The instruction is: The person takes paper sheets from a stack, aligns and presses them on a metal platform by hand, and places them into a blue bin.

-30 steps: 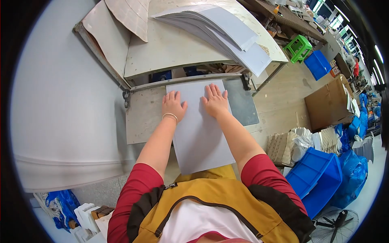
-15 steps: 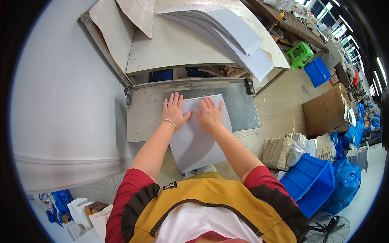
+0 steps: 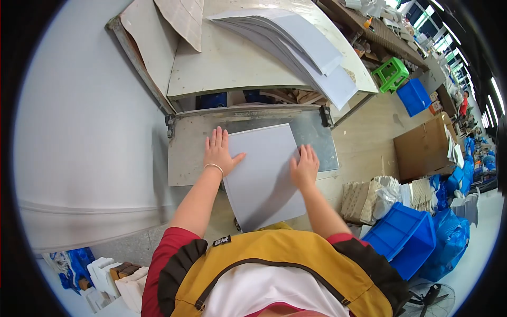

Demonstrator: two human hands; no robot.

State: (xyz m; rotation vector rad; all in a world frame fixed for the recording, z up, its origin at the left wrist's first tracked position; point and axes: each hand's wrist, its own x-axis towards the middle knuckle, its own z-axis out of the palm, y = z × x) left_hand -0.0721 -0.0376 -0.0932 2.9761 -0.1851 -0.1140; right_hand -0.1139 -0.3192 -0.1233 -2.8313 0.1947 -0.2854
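Observation:
A light grey sheet [image 3: 264,174] lies partly on the metal plate [image 3: 190,142], its near end reaching over the plate's front edge toward my body. My left hand [image 3: 218,153] rests flat along the sheet's left edge, fingers stretched forward and thumb out over the sheet. At the right edge is my right hand [image 3: 305,168], its fingers extended and nothing seen gripped in them. Both palms face down. Whether the sheet is one layer or several, I cannot tell.
Behind the plate stands a table [image 3: 232,63] with a stack of bent grey sheets [image 3: 296,42] overhanging its right side. A white wall [image 3: 90,132] closes off the left. On the right are a cardboard box [image 3: 422,145], a blue crate [image 3: 396,232] and a fan [image 3: 430,298].
My right hand has moved right and nearer my body, from the sheet's top to its right edge. My left hand has shifted slightly left, to the sheet's left edge.

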